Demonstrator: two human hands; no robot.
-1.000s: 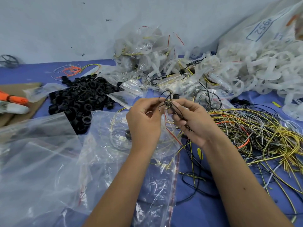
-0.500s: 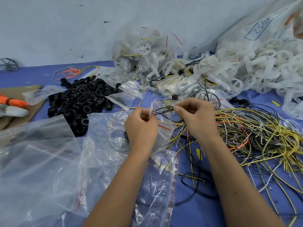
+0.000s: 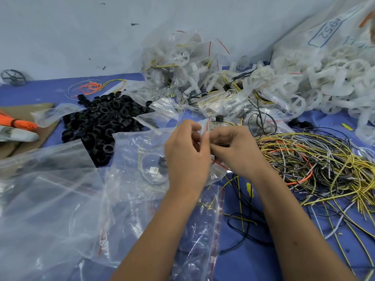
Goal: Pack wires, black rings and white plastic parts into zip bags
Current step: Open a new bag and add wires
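Head view: both hands [image 3: 211, 151] pinch zip bag [image 3: 205, 127].

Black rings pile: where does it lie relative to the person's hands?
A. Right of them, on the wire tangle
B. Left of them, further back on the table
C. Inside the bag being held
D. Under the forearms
B: the black rings pile lies left of and beyond the left hand and the right hand, on the blue table.
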